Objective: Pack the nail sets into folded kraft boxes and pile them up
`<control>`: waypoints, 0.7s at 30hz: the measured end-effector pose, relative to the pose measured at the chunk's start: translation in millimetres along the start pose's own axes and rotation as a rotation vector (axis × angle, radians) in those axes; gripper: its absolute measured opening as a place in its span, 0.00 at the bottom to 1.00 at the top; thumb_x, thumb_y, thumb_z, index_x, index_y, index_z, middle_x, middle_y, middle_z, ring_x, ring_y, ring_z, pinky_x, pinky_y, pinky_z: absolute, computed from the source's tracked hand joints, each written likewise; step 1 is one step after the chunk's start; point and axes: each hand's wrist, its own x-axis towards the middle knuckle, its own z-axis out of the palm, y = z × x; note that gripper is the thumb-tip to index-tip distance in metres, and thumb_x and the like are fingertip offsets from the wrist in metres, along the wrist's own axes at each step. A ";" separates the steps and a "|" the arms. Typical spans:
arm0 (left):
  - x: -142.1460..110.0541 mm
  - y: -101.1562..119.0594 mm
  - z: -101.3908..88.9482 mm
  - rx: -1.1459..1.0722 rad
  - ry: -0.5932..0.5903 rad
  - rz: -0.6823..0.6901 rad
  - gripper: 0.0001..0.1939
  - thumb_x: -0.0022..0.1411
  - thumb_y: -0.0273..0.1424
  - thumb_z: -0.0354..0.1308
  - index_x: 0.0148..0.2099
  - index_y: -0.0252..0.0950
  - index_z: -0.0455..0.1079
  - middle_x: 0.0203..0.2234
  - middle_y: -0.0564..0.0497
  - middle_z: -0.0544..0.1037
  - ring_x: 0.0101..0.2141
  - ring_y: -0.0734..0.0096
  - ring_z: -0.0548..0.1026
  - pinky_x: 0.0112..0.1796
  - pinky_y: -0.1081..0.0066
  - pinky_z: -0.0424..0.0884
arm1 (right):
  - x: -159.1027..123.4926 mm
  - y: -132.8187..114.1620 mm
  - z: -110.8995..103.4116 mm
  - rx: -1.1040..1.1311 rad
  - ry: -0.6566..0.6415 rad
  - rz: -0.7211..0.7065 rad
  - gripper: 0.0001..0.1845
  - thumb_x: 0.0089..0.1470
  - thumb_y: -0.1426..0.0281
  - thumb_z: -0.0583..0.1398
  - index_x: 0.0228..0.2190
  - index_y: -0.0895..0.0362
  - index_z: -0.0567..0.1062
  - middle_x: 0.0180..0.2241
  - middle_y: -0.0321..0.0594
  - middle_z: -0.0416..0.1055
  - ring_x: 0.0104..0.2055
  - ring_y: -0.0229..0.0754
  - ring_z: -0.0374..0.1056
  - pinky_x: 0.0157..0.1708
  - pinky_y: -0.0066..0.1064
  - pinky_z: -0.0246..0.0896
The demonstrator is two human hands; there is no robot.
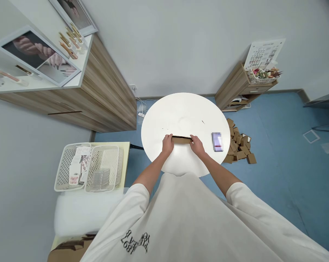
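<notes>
Head view: left hand [168, 145] and right hand [197, 146] grip opposite ends of a cardboard box [181, 140], partly hiding them, toward the round white tabletop's [178, 112] near edge; its dark far side is unclear.

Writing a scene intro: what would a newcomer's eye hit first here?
Probably the white table, centre, where the left hand and right hand hold a cardboard piece by its ends. Then the pile of brown boxes on the blue floor, just right of the table, and the framed photos on the cabinet at upper left.
</notes>
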 end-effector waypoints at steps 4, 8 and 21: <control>6.3 0.0 -4.7 0.024 -0.033 0.055 0.29 0.61 0.20 0.54 0.64 0.38 0.63 0.49 0.42 0.69 0.47 0.56 0.72 0.51 0.59 0.68 | 11.2 2.9 -2.2 -0.004 -0.017 0.008 0.30 0.61 0.72 0.50 0.64 0.54 0.63 0.50 0.48 0.70 0.52 0.51 0.66 0.54 0.44 0.62; 15.1 -2.0 -6.9 0.038 -0.062 0.061 0.28 0.61 0.22 0.56 0.63 0.39 0.64 0.49 0.42 0.69 0.48 0.55 0.72 0.50 0.58 0.69 | 23.0 4.8 -3.6 -0.002 -0.026 0.010 0.30 0.61 0.72 0.50 0.64 0.53 0.63 0.52 0.47 0.69 0.53 0.51 0.66 0.54 0.45 0.62; 36.3 4.1 -9.3 0.093 -0.087 0.014 0.17 0.62 0.23 0.56 0.53 0.39 0.71 0.46 0.43 0.71 0.43 0.56 0.74 0.47 0.60 0.69 | 40.5 -2.5 -3.4 -0.079 -0.045 0.024 0.30 0.63 0.72 0.49 0.66 0.59 0.61 0.52 0.54 0.70 0.55 0.58 0.64 0.57 0.49 0.58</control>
